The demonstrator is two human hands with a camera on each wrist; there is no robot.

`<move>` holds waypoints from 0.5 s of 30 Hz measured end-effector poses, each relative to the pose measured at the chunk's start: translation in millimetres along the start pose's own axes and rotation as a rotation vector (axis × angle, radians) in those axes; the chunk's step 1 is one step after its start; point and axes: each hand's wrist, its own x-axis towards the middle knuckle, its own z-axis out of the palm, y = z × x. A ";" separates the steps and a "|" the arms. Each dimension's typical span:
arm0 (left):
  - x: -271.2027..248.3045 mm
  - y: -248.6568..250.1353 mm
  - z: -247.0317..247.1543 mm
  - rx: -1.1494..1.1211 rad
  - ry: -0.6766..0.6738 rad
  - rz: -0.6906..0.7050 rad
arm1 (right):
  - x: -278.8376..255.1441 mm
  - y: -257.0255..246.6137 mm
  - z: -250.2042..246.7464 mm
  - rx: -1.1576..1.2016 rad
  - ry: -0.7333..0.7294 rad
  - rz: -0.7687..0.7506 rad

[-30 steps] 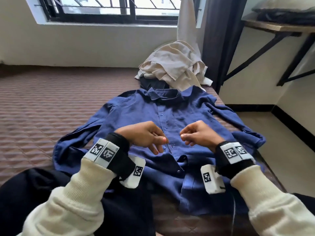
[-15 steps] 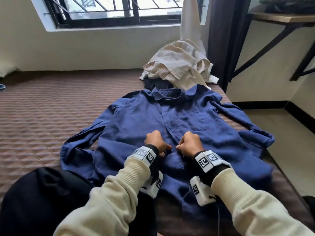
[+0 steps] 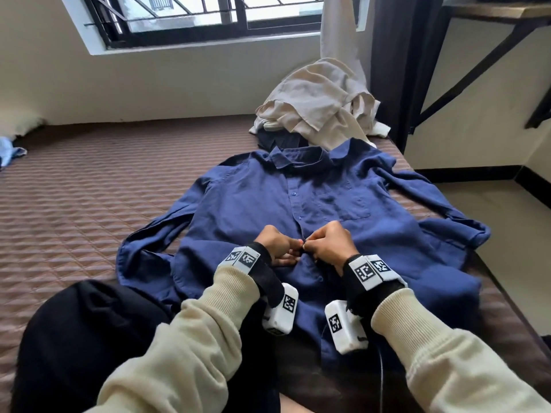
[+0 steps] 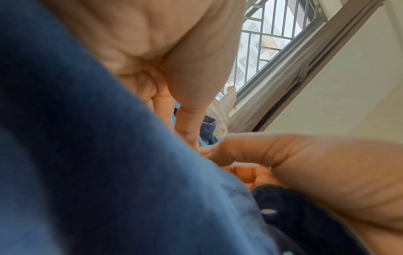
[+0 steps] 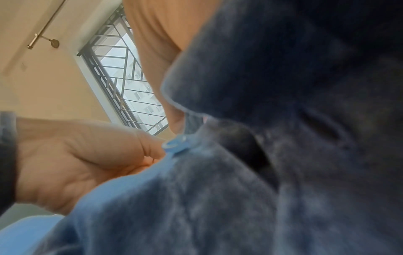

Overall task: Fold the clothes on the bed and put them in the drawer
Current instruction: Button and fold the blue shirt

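On the bed, centre right: blue shirt (image 3: 343,204) spread flat, front up, collar toward the window, both sleeves thrown out to the sides.
Placket: 2 buttons visible fastened above the hands; lower front hidden under the wrists.
Left hand (image 3: 275,242): fingers curled, pinching the shirt's front edge at mid-placket, thumb pressed toward the right hand.
Right hand (image 3: 329,242): fingers curled, pinching the opposite front edge; fingertips of both hands touching over the placket.
Button (image 5: 174,144): pale blue in the right wrist view, sitting at the fabric edge, touched by a left-hand fingertip; through the hole or not, cannot tell.
Left wrist view: blue cloth bunched across the lower left, both hands close above it, picture blurred.
Bed (image 3: 89,204): brown quilted cover, shirt's right sleeve lying at the bed's right edge.
Beyond the collar: heap of beige clothes (image 3: 319,99) over a dark garment (image 3: 280,140), just touching the collar.
Far left edge: small pale blue cloth (image 3: 9,152), well apart from the shirt.
Near left: dark garment across the person's lap (image 3: 83,338).
Background: barred window (image 3: 185,13), dark curtain (image 3: 399,70), wall shelf on brackets (image 3: 492,10).
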 end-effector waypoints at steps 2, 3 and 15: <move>1.2 -3.3 -0.4 -0.029 0.007 0.006 | -0.5 2.0 -1.7 0.019 -0.047 0.021; 2.4 -4.8 -0.3 -0.046 0.007 0.007 | -0.1 2.6 -3.1 0.055 -0.083 0.042; 14.9 -14.3 10.4 -0.077 0.143 0.007 | 7.3 9.7 -10.0 0.376 -0.238 0.232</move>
